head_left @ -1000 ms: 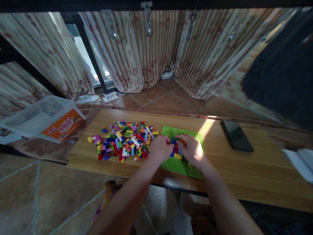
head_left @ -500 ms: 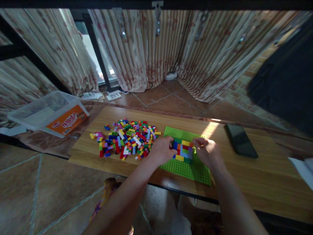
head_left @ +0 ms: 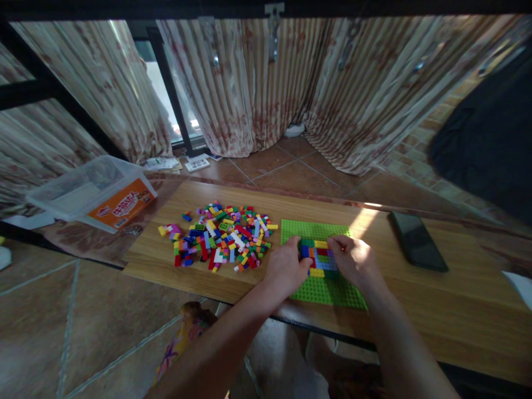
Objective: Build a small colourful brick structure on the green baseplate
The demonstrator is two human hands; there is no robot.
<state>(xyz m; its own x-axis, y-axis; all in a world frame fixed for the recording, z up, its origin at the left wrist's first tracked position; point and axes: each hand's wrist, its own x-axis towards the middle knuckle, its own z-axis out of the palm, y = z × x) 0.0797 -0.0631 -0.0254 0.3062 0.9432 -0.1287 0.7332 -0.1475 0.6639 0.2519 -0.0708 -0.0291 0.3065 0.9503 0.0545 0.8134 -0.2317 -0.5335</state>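
Note:
A flat, multicoloured build of toy building bricks (head_left: 319, 259) sits on a green studded baseplate (head_left: 318, 293) on the wooden table. My left hand (head_left: 286, 269) holds the build's left side, thumb near the front and index finger farther back. At the build's right edge, my right hand (head_left: 353, 259) is closed, its thumb and fingertips pressed together by the upper right corner. Whatever lies between those fingertips is hidden. Left of the baseplate spreads a pile of loose toy bricks (head_left: 224, 235) in many colours.
On the right of the table (head_left: 469, 310) lies a black phone (head_left: 418, 242), with white paper (head_left: 519, 287) near the right edge. A clear plastic box (head_left: 93, 191) with an orange label stands far left. Striped curtains (head_left: 249, 88) hang behind.
My right hand has moved slightly inward and now covers more of the build's right edge. My left hand stays at the left side. The whole view has shifted a little.

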